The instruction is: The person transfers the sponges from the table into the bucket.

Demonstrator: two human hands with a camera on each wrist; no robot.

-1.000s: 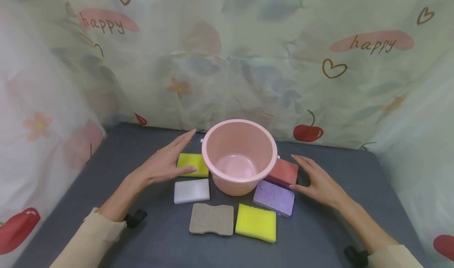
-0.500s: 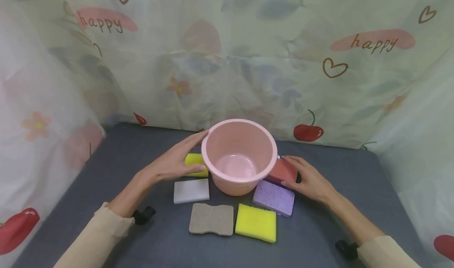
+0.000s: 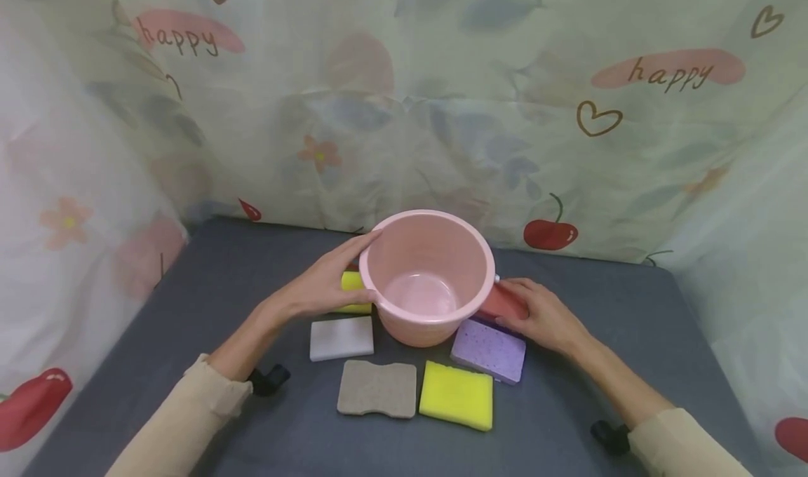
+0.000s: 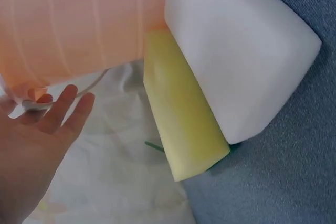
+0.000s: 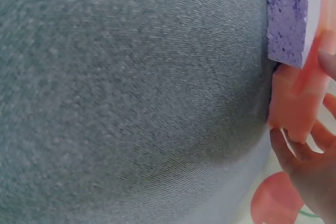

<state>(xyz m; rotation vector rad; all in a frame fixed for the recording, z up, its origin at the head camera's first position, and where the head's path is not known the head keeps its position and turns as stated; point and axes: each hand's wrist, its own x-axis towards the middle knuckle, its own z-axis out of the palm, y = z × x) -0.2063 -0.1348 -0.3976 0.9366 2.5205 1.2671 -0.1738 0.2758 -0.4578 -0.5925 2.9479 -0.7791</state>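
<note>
A pink bucket point(image 3: 416, 333) stands upright at the middle of the table. My left hand point(image 3: 325, 284) lies against its left side, fingers extended and thumb at the rim; in the left wrist view the fingers of the left hand point(image 4: 44, 140) reach beside the handle. Right of the bucket, my right hand point(image 3: 549, 316) holds a red sponge point(image 3: 503, 303), thumb on the near side and fingers over the far side. The right wrist view has the red sponge point(image 5: 296, 100) between fingers and thumb. A yellow sponge point(image 3: 355, 305) is partly hidden behind the left hand.
Around the bucket lie a white sponge point(image 3: 341, 339), a grey-brown sponge point(image 3: 376, 390), a bright yellow sponge point(image 3: 456, 395) and a purple sponge point(image 3: 489, 351). The dark grey table point(image 3: 290, 438) is enclosed by a patterned curtain point(image 3: 442, 147).
Both hands have moved inward. The left hand has come up against the bucket's rim, and the right hand has closed its fingers and thumb on the red sponge.
</note>
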